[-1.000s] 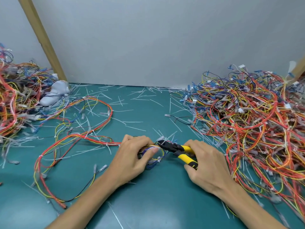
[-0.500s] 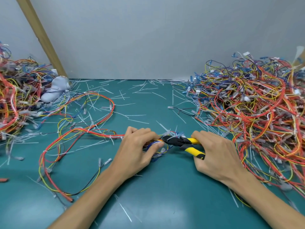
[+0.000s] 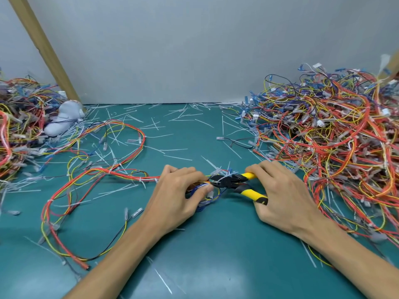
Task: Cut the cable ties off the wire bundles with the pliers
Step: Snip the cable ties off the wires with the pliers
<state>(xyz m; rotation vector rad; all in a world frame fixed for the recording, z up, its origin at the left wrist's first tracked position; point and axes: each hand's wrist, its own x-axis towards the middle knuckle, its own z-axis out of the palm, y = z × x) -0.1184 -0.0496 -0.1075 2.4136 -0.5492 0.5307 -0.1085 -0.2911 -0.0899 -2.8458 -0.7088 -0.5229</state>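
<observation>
My left hand grips one end of a long wire bundle of red, yellow and black wires that loops away to the left over the green mat. My right hand holds yellow-handled pliers with black jaws. The handles are spread apart. The jaws sit at a white cable tie on the bundle, just beyond my left thumb and fingertips. Part of the bundle's end is hidden under my left hand.
A big heap of tangled wires fills the right side. A second heap lies at the far left, with a pale grey cloth lump beside a slanting wooden post. Cut white tie scraps litter the green mat.
Both hands stay together on the bundle's end and the pliers' jaws stay at the tie. The view has tilted so the hands and wires sit slightly differently in frame.
</observation>
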